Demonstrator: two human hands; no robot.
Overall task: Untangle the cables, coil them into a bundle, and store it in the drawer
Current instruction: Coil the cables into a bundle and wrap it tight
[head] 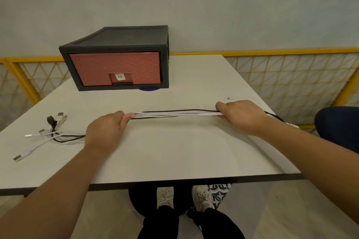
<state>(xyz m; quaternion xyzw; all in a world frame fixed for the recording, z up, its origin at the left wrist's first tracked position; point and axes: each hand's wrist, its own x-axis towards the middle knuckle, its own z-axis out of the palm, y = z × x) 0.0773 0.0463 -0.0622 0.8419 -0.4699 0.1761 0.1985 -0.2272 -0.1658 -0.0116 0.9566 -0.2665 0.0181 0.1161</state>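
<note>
Fingers (127, 117) of L hand (105, 132) curled round the cables (174, 113), R hand (240, 116) gripping same bunch w/ fingers wrapped over it; white + black strands pulled straight between both hands, just above the table (174, 151) mid-front. Plug ends (50, 130) fan out on table left of L hand; other ends trail past R wrist. Red drawer (114, 70) closed in black frame (116, 39) at back-left, well apart from cables.

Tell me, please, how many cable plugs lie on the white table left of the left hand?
6: one black plug, two silver-tipped plugs right of it, three plugs on white cables lower left. Others may be hidden.
</note>
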